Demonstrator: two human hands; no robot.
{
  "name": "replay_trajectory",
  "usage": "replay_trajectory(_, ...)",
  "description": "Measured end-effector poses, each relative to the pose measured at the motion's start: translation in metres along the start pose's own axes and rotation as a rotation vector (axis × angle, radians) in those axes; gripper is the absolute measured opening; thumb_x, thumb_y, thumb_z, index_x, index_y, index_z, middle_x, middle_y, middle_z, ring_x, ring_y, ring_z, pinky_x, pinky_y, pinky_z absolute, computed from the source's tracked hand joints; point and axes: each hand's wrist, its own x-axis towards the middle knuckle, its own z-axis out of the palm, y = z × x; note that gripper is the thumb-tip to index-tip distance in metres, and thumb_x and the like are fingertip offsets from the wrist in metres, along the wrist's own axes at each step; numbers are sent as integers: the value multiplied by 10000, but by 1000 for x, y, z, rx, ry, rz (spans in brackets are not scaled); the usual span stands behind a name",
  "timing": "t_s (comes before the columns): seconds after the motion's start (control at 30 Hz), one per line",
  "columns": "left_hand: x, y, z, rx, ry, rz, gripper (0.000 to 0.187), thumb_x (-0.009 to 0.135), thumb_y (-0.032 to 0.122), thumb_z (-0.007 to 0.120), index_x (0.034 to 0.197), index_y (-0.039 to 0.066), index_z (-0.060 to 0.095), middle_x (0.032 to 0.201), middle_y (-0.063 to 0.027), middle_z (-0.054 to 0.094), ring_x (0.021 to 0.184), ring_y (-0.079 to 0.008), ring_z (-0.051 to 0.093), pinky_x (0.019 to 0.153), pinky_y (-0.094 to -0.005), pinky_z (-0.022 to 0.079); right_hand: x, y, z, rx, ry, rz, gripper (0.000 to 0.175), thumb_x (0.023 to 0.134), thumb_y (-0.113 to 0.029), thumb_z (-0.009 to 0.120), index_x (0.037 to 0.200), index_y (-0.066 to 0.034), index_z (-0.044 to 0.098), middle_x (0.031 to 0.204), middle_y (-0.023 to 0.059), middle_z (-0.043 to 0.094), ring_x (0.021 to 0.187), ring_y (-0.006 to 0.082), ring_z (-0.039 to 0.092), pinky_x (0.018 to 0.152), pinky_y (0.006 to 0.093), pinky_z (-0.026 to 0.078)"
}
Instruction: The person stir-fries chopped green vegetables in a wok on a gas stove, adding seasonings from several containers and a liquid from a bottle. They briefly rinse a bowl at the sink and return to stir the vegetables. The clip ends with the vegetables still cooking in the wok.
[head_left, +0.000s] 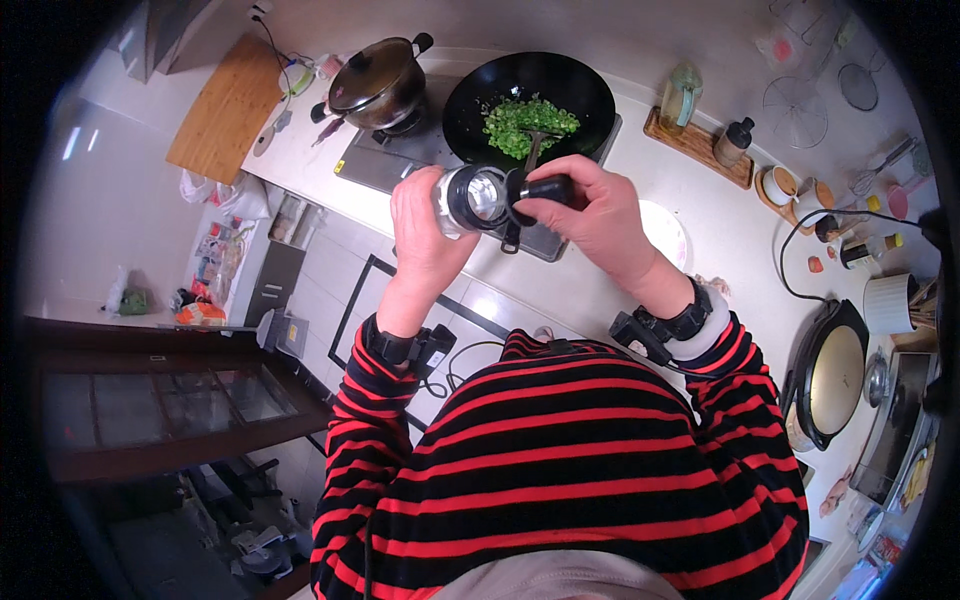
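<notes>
A clear jar with a black collar is in my left hand, its mouth tipped toward my right hand. Between the fingers of my right hand is a black lid with a thick knob, right beside the jar's mouth; whether they touch I cannot tell. The jar's contents are unclear. Just beyond both hands sits a black wok on the cooktop, with chopped green vegetables inside. A spatula rests in it, its head among the greens and its handle partly hidden by my hands.
Left of the wok, a lidded pot stands on the cooktop. A white plate lies behind my right wrist. Farther right are a wooden tray with a glass bottle, and a round electric griddle. A cutting board leans at the left.
</notes>
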Motion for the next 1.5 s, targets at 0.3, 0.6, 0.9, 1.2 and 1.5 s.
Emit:
replay_trajectory(0.3,-6,-5,20,-57,58,-137,650,540,31,758,1112,25,451,1029,-156,527,958,-352,513,852,-414,397,6,1,-18,53,50,54,224,763,-3,709,956,-16,598,806,5,636,674,24,568,569,155,464)
replay_trajectory(0.6,-4,-17,25,-31,-1,-129,684,563,36,788,1148,53,435,1060,-141,537,976,-334,526,847,-395,420,10,14,-20,125,77,124,216,790,-4,678,992,-21,602,698,-8,596,531,25,509,455,153,383)
replay_trajectory(0.9,-3,-31,38,-69,23,-148,649,543,42,759,1115,43,453,990,-155,542,940,-351,521,847,-420,393,19,34,-25,191,134,146,184,806,1,655,981,1,599,689,16,592,501,57,514,435,171,386)
replay_trajectory(1.2,-5,-57,47,-4,-74,-346,678,577,150,809,1132,42,437,1031,-160,542,945,-357,537,823,-417,433,54,50,-35,171,230,95,161,814,-19,654,960,16,599,675,36,584,483,77,508,414,200,388)
replay_trajectory(1.5,-23,-79,28,12,-9,-343,606,565,101,785,1077,33,466,932,-176,567,854,-373,551,747,-432,444,147,121,-45,-239,267,55,256,760,-166,734,918,4,626,585,35,565,443,84,503,413,218,388)
